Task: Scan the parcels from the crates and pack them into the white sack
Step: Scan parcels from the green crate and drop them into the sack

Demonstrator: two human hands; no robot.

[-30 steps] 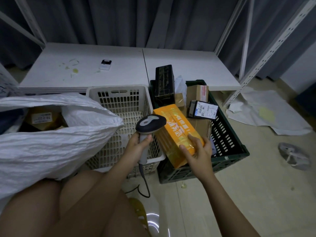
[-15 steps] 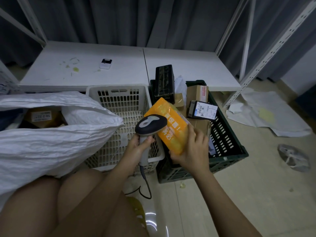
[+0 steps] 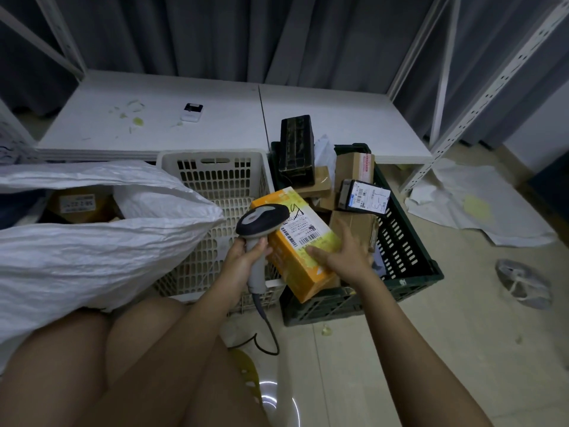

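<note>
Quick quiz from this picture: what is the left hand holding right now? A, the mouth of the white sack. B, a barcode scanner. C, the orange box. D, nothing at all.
B: the left hand is wrapped around the handle of the barcode scanner, whose head sits over the label on the orange box, while the right hand steadies that box.

Hands — scanner (image 3: 261, 218) beside orange parcel (image 3: 303, 241).

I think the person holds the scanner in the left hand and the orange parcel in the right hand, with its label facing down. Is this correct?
Not quite. In the head view the label on the orange parcel faces up, toward the scanner. The left hand does hold the scanner, and the right hand holds the parcel.
</note>
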